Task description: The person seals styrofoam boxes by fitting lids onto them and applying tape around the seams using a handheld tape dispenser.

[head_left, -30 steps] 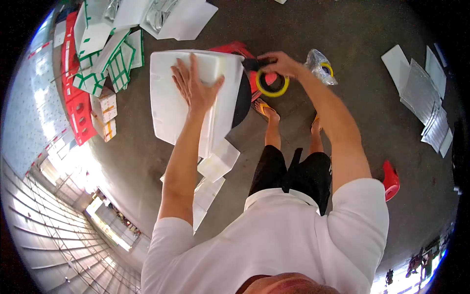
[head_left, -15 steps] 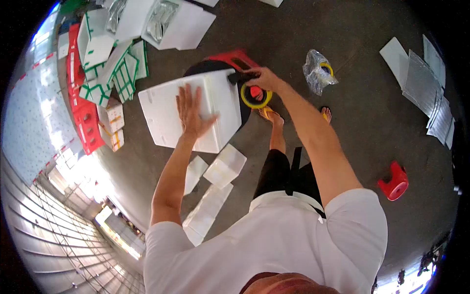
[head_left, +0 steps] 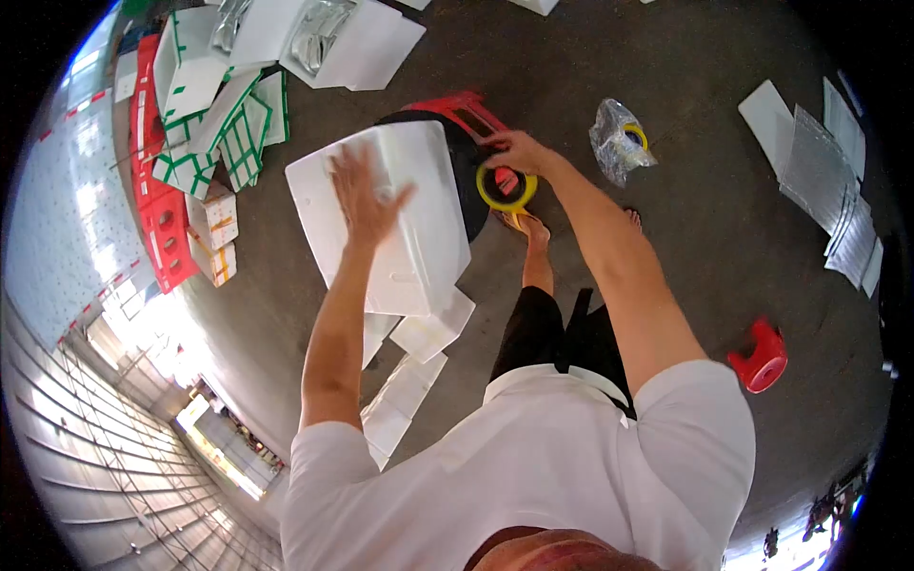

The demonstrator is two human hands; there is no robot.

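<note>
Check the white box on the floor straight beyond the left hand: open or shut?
Open. Nothing covers the mouth of that white box; silvery material shows inside.

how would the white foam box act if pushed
The white foam box is probably light for its bulk, since it looks like foam. Its flat faces suggest stiffness. It may tip, as it seems to overhang the round black support.
</note>
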